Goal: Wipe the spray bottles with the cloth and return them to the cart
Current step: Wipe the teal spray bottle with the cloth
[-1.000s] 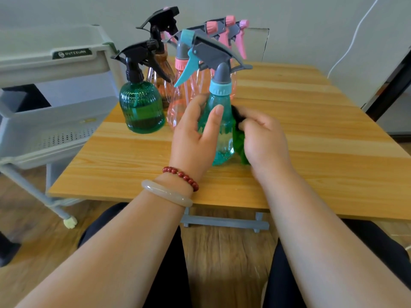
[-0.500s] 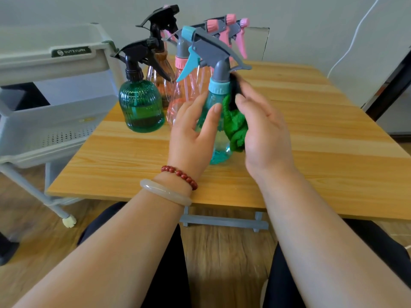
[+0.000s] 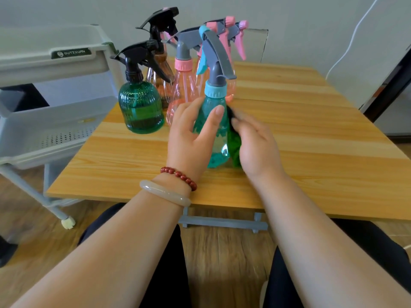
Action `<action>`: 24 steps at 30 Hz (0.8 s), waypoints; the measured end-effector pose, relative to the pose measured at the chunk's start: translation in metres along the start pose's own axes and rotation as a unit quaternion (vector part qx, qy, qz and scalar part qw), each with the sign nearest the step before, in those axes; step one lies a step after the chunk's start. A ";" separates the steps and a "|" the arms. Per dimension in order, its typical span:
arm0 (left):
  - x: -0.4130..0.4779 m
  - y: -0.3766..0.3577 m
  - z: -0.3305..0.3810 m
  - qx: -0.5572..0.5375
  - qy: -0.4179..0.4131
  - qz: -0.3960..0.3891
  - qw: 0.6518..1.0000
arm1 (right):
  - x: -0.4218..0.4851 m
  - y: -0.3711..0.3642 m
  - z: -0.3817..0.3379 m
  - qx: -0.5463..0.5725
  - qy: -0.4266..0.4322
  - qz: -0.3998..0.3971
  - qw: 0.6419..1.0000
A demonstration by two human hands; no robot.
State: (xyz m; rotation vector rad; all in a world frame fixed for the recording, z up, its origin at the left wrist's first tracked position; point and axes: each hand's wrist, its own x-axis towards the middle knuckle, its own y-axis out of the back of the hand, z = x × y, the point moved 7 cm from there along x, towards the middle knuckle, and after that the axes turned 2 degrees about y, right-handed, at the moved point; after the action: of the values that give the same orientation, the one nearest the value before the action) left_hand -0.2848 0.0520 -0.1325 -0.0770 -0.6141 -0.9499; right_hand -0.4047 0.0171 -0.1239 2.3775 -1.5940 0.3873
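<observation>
A teal spray bottle with a grey trigger and blue collar stands on the wooden table. My left hand grips its body from the left, thumb across the front. My right hand holds a green cloth against the bottle's right side; most of the cloth is hidden behind the hand. Behind stand a dark green ribbed bottle, a brown bottle and pink bottles. The grey cart stands at the left.
The cart has a top tray and a perforated middle shelf, with a wheel on the wood floor. A white cable hangs on the wall at right. My dark-clothed legs sit under the table's near edge.
My right hand with the cloth has slid down from the bottle's neck to its lower body. The left hand keeps its grip, and the bottle has turned a little.
</observation>
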 end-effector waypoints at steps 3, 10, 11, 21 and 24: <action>0.001 0.001 -0.002 0.002 -0.001 -0.008 1.000 | 0.001 0.006 0.004 0.016 -0.019 0.004 1.000; -0.002 0.000 0.000 -0.034 0.006 -0.005 0.999 | 0.001 -0.002 -0.002 0.015 0.003 -0.010 1.000; -0.003 0.001 -0.001 -0.043 0.016 0.000 0.999 | 0.001 0.001 0.000 -0.006 -0.009 -0.002 1.000; -0.005 0.000 0.003 -0.065 0.023 -0.011 0.998 | 0.002 0.002 0.006 -0.036 -0.026 0.017 0.999; -0.002 0.000 -0.001 -0.022 0.027 -0.015 0.999 | 0.000 0.008 0.011 -0.016 -0.062 0.034 0.997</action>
State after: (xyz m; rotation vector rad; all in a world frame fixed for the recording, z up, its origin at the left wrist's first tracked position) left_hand -0.2854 0.0536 -0.1343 -0.0813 -0.5468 -0.9906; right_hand -0.4115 0.0102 -0.1338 2.3710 -1.7244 0.2279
